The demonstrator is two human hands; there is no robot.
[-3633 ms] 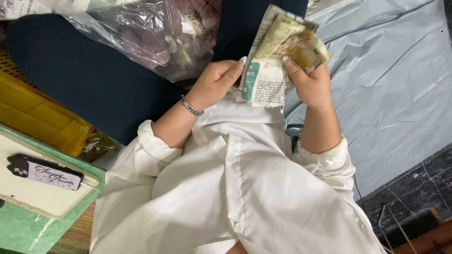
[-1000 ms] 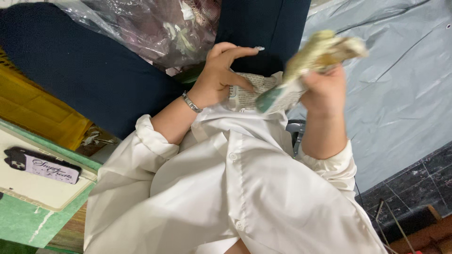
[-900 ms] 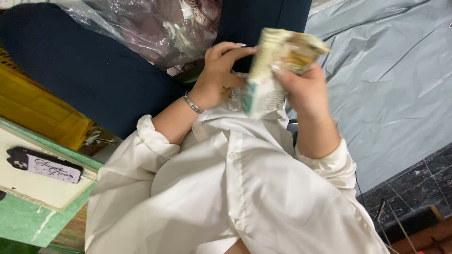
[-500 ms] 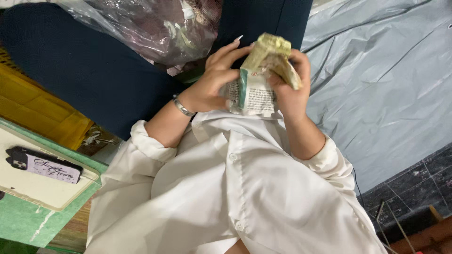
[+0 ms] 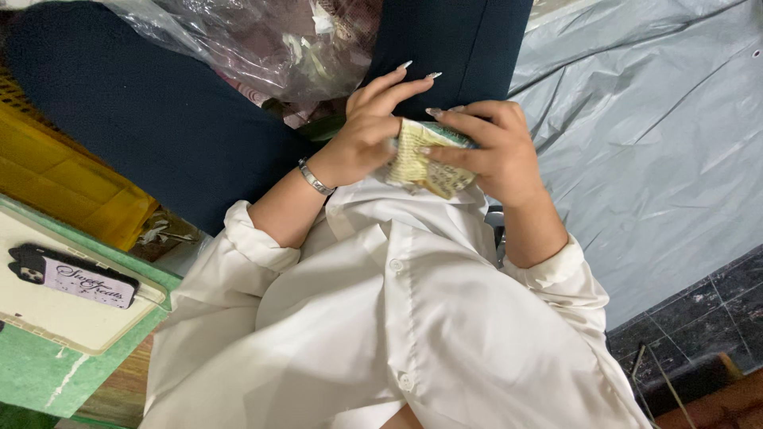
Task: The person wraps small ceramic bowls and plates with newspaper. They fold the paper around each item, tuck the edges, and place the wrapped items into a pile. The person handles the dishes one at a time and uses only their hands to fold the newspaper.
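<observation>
A folded wad of newspaper (image 5: 417,164) sits pressed between both my hands, just above my white shirt (image 5: 397,318). My left hand (image 5: 367,131), with a silver bracelet on its wrist, backs the paper from the left, its long-nailed fingers stretched upward. My right hand (image 5: 486,151) lies over the paper from the right, fingers spread flat across it. Most of the wad is hidden under my right fingers.
A clear plastic bag (image 5: 262,40) of purplish material rests on dark blue fabric (image 5: 159,127). A yellow crate (image 5: 56,171) is at left, below it a phone (image 5: 75,278) on a cream board over a green surface (image 5: 36,381). Grey plastic sheeting (image 5: 660,135) covers the right; dark tiles (image 5: 707,310) at lower right.
The newspaper was held up tall and partly unfolded; my right hand has folded it down and now presses it into a small flat wad against my left hand.
</observation>
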